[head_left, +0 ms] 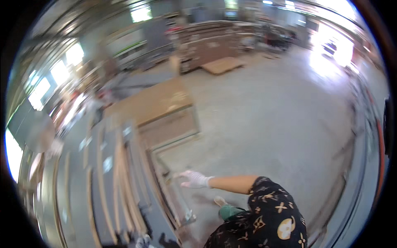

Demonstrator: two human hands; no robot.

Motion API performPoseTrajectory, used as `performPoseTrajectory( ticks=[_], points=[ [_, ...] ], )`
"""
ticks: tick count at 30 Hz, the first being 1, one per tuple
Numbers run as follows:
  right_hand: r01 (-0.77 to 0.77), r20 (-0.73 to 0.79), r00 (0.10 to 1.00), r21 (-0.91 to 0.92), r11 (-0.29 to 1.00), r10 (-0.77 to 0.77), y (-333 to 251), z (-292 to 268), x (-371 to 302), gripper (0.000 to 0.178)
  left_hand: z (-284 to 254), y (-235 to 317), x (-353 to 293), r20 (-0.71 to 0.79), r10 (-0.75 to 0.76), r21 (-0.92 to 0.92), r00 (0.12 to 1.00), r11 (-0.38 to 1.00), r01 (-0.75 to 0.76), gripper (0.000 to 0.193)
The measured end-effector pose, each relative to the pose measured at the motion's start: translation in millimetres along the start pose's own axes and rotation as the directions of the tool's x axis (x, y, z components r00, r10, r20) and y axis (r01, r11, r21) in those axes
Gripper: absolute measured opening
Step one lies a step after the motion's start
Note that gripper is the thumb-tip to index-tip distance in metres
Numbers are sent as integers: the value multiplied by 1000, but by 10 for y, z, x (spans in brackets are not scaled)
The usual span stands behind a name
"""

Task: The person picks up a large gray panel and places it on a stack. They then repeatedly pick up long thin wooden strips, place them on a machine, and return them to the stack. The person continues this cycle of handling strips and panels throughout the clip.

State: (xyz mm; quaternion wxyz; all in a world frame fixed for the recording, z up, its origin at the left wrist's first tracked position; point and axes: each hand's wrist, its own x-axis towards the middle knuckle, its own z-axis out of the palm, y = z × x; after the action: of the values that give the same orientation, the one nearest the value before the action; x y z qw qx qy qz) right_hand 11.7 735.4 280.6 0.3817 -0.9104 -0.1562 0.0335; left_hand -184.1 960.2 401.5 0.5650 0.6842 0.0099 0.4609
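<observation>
Wooden strips lie loose, roughly side by side, on the grey desk to the left of the right hand; they look laid out, but motion blur hides whether any is fixed, so what is left cannot be told. The gloved right hand is parted at the fingers with nothing visible in it; the left hand does not show. Farther left of the hand, a person stands past the desk. Ahead and to the left is a brown board-topped stack; its frame and the desk's edge border the space by the hand. Beyond it, a loose board lies before piled boards. Right of the hand stretches grey floor.
</observation>
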Motion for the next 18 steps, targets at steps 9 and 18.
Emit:
performPoseTrajectory(
  ticks=[9, 18],
  points=[
    [-511, 37, 856, 214, 832, 516, 2229, -475, -442, 46, 2274, -1809, -88, 603, -515, -38, 610, 745, 666, 46],
    [-611, 11, 695, 536, 583, 719, 3593, -1080, -499, 32, 4143, -3630, -140, 701, -626, 482, 341, 769, 420, 75]
  ],
)
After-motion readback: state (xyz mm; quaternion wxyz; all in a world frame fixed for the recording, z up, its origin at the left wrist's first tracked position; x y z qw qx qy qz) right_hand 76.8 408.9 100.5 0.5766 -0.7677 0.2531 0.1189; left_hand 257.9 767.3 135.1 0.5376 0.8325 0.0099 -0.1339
